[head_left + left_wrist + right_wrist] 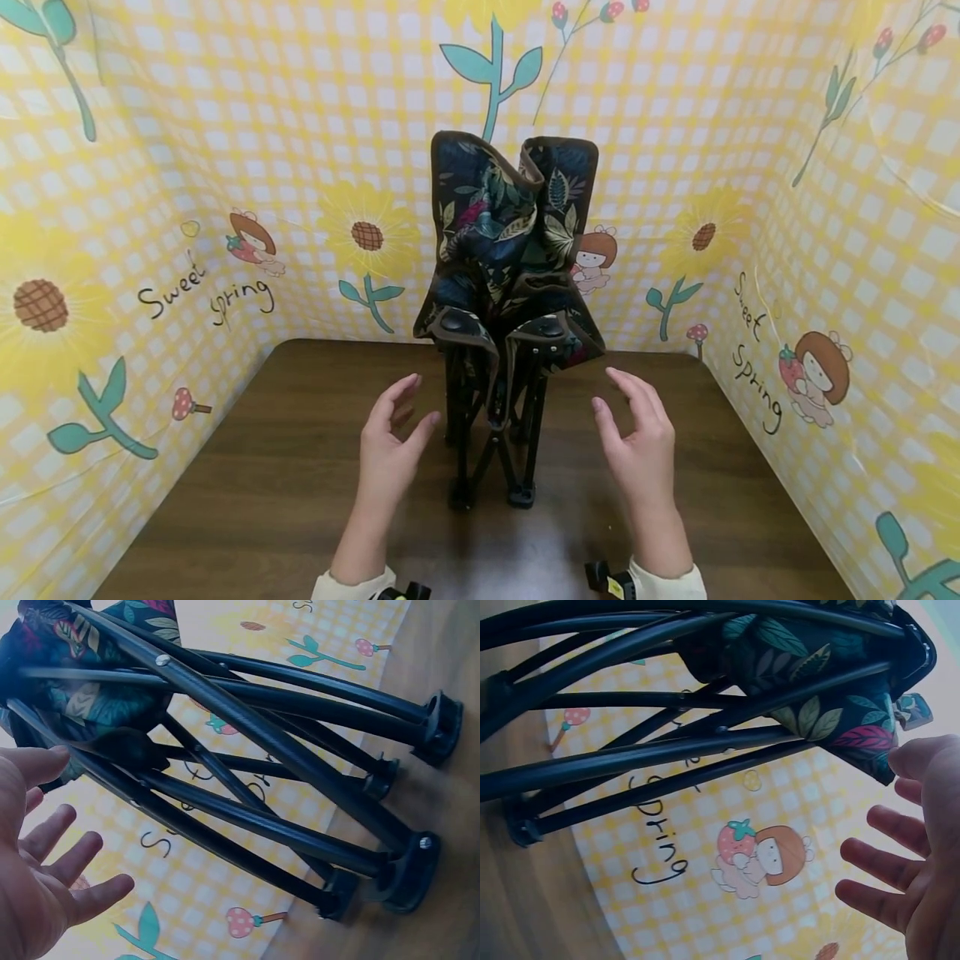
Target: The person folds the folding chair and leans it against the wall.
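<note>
A small folding chair (491, 225) stands partly folded on the brown table, its dark leaf-print fabric bunched above crossed black legs (531, 442). To its left, my left hand (390, 450) is held in the air with fingers spread and relaxed. My right hand (637, 437) mirrors it on the other side, thumb and fingers apart. Both hands hold nothing. In the left wrist view, black tubes (262, 742) with plastic feet (411, 874) run past the hand. The right wrist view shows the fabric's printed edge (855, 727) close to my thumb.
The brown wooden table (285, 458) carries the chair near its middle. Yellow checked sheeting (315, 108) with sunflowers and cartoon figures encloses the back and both sides. Black wrist straps (611, 581) show at the cream sleeves.
</note>
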`<state>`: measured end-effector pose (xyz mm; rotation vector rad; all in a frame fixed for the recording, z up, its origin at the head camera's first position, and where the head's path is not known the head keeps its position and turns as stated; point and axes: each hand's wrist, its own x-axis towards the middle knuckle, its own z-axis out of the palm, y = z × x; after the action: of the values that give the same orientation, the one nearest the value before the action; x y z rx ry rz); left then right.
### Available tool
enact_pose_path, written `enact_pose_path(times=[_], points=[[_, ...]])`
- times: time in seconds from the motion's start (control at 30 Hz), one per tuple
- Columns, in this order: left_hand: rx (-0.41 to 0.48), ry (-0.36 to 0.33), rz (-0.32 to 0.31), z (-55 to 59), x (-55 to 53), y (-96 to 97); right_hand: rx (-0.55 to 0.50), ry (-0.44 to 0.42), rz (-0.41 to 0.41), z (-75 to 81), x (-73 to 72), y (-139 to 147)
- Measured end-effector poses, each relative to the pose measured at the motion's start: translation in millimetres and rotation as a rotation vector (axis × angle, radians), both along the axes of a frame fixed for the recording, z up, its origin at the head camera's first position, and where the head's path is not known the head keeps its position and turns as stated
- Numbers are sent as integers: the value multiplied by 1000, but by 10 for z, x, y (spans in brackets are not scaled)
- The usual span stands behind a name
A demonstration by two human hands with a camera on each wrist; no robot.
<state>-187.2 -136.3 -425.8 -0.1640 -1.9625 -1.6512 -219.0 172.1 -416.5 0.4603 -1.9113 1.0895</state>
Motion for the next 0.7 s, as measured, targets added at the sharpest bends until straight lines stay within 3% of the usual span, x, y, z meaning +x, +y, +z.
enact_pose_path(times=[0.13,0.37,0.53,0.7], points=[[51,-17,-24,-209,-91,-32,-21,-98,26,-71,6,-33],[131,-91,-74,-366,-121,-6,-74,-211,51,-235,-42,-112],[141,-167,-52,-462,-135,12,-150,-330,121,-357,-93,-178],[101,-246,-14,-543,-141,43,-202,-510,188,-444,-137,-214]])
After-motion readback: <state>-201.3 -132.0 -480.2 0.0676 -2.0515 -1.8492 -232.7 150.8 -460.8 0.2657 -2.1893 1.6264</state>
